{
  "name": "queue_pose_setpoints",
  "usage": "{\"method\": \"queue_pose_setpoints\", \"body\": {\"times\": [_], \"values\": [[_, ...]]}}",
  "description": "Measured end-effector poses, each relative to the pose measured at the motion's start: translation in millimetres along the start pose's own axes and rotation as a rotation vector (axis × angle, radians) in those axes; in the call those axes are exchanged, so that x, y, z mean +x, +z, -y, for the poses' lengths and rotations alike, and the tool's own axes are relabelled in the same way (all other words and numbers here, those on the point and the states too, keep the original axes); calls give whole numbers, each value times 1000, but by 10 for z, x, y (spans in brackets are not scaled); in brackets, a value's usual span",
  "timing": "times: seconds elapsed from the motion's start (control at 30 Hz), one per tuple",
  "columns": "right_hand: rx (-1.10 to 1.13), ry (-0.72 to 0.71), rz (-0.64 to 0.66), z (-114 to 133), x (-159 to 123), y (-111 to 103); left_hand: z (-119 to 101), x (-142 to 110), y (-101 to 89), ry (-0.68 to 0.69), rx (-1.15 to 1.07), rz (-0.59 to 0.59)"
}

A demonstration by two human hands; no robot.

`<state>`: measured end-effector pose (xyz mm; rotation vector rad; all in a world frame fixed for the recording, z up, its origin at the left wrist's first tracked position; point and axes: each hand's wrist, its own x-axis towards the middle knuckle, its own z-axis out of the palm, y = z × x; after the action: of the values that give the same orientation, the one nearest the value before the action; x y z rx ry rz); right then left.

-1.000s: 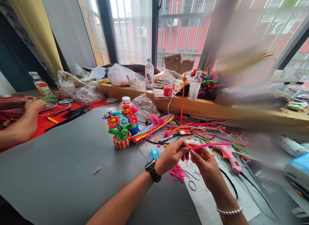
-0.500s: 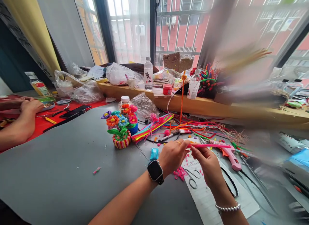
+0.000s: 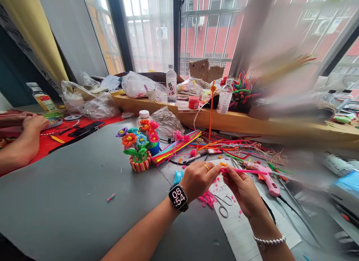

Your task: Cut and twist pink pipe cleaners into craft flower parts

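Between my two hands runs a bright pink pipe cleaner (image 3: 251, 172), its straight length pointing right. My left hand (image 3: 198, 178), with a ring and a lit watch (image 3: 177, 197), is closed on its left end. The thumb and fingers of my right hand (image 3: 243, 188) pinch it just beside, close to the left fingertips. Below the hands, scissors (image 3: 223, 206) lie on a white paper sheet (image 3: 238, 231) next to a heap of pink fuzzy scraps (image 3: 206, 199). A pink glue gun (image 3: 266, 178) rests to the right of my right hand.
A small pot of pipe-cleaner flowers (image 3: 140, 162) stands left of a colourful pipe-cleaner bundle (image 3: 179, 146). A ledge (image 3: 157, 104) along the window holds bottles and bags. At far left, another person's hands (image 3: 35, 122) work over a red cloth (image 3: 42, 143).
The watch face has lit up. My right hand has turned slightly and its wrist has moved a little right. Both hands still hold the pink pipe cleaner.
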<state>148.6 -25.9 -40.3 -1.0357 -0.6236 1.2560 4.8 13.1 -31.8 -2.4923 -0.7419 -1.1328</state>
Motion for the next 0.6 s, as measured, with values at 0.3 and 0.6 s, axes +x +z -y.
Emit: {"method": "queue_pose_setpoints", "body": {"times": [0.3, 0.6], "values": [[11, -25, -49, 17, -11, 20, -9, 8, -19, -9, 56, 14], [-177, 0, -30, -57, 42, -21, 7, 13, 33, 5, 168, 214]]}}
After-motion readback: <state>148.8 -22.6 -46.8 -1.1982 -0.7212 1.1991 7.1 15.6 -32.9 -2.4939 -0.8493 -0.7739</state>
